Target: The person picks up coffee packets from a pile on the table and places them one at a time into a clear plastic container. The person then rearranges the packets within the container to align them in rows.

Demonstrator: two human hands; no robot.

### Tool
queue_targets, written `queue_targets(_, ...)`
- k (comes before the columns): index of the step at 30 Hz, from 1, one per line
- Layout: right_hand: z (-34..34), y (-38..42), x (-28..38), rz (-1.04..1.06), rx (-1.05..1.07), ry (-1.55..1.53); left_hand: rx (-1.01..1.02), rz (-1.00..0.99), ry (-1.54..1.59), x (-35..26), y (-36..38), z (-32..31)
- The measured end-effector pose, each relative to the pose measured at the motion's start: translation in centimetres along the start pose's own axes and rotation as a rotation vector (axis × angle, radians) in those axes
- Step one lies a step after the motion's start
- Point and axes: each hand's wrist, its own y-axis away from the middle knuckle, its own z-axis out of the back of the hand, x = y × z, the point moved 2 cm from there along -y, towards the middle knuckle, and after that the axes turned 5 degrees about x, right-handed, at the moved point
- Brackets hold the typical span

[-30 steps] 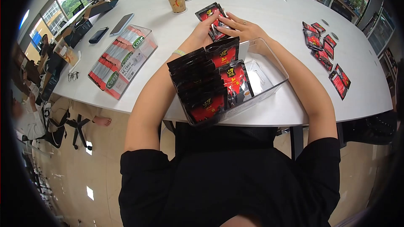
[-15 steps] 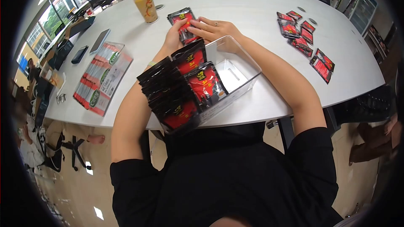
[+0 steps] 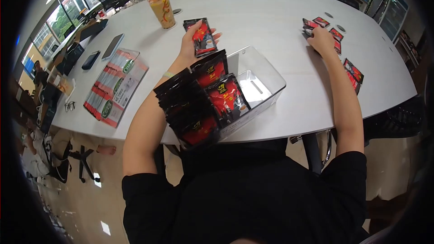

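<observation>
My left hand (image 3: 192, 43) holds a stack of black and red sachets (image 3: 203, 38) beyond the clear box, thumb on top and fingertips showing at the right side. At the right, my right hand (image 3: 323, 41) is over the loose sachets (image 3: 337, 34), its fingers bent down on them; what they pinch is too small to make out. Near the table's front edge stands the tilted clear plastic box (image 3: 266, 74). Rows of black and red sachets (image 3: 226, 99) fill its left part, and its right part shows a bare bottom.
On the white table (image 3: 271, 22) are a drink cup (image 3: 161, 9), a clear box of red and white sticks (image 3: 115, 86), two phones and glasses (image 3: 69, 106). More red sachets (image 3: 353, 73) lie at the right. A person sits at the far left.
My right hand has left the stack and moved right to the loose sachets. My left hand still holds the stack. The view has shifted slightly.
</observation>
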Motion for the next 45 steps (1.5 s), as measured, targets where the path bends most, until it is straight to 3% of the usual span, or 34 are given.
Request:
queue_targets(2, 0.3, 0.2, 0.8, 0.146, -0.164, -0.158, 0.030, 0.018, -0.052, 0.2, -0.4, 0.7)
queue_targets(3, 1.1, 0.6, 1.7, 0.209, -0.136, -0.278, 0.162, 0.079, -0.026, -0.1, -0.3, 0.7)
queue_targets(4, 1.7, 0.8, 2.7, 0.270, -0.109, -0.393, 0.110, 0.064, -0.035, 0.1, -0.2, 0.6)
queue_targets(6, 1.4, 1.4, 5.1, 0.576, -0.350, -0.622, 0.079, 0.038, -0.076, 0.1, 0.2, -0.3)
queue_targets(10, 1.4, 2.4, 11.3, 0.825, -0.341, -0.760, 0.013, 0.005, -0.078, 0.2, 0.4, -0.8)
queue_targets(12, 0.9, 2.7, 14.6, 0.865, -0.198, -0.925, 0.035, 0.138, -0.246, 0.1, 0.9, -1.1)
queue_targets(14, 0.7, 3.4, 17.2, 0.867, -0.036, -1.008, 0.061, -0.021, -0.554, -0.7, 1.9, -2.0)
queue_targets(16, -1.0, 3.0, 18.7, 0.992, 0.023, -1.030, 0.132, -0.038, -0.533, 1.3, -0.9, 0.2)
queue_targets(18, -1.0, 3.4, 20.3, 0.265, 0.764, -1.738, 0.177, -0.042, -0.640, 0.9, -0.3, -0.2)
queue_targets(20, -1.7, 3.6, 19.3, 0.300, 0.729, -1.648, 0.252, -0.015, -0.462, 1.0, -0.1, -0.7)
queue_targets(22, -1.7, 3.7, 18.6, 0.908, 0.266, -1.248, 0.199, 0.000, -0.409, 1.1, -0.4, -0.1)
queue_targets(23, -1.2, 3.9, 17.8, 0.874, 0.227, -1.228, 0.161, 0.009, -0.383, 1.2, -0.5, 0.0)
queue_targets(25, 0.3, 3.7, 15.5, 0.756, -0.090, -0.879, 0.144, 0.059, -0.325, 1.4, -2.0, 1.9)
queue_targets(26, -0.2, 2.7, 13.6, 0.567, -0.166, -0.655, 0.123, 0.100, -0.265, 1.4, -2.3, 2.7)
queue_targets(28, 1.4, 2.5, 9.9, 0.271, -0.132, -0.025, 0.132, 0.082, -0.197, 0.7, -0.7, 0.3)
queue_targets(29, -0.6, 1.3, 7.2, 0.206, -0.276, 0.186, 0.082, 0.071, -0.080, 0.4, -0.2, -0.2)
queue_targets(30, -0.4, 1.5, 5.5, 0.134, -0.150, 0.261, 0.030, 0.056, 0.035, 0.1, 0.1, -0.3)
queue_targets(31, -2.5, -0.1, 3.1, 0.076, -0.164, 0.237, 0.023, 0.006, 0.016, 0.2, -0.4, 0.4)
queue_targets(32, -2.5, -0.7, 2.0, 0.022, 0.042, 0.126, 0.032, -0.001, 0.062, 0.2, -0.6, 0.6)
queue_targets(40, -0.6, -0.2, 3.2, 0.279, 0.075, 0.081, 0.017, 0.021, 0.033, 0.2, -0.8, 1.0)
queue_targets(42, 0.1, 0.3, 3.7, 0.412, -0.037, -0.086, 0.020, 0.010, 0.001, 0.3, -1.2, 1.3)
queue_targets(45, 2.8, 1.3, 6.1, 0.337, -0.057, -0.238, 0.051, -0.012, 0.008, 0.3, -1.4, 1.4)
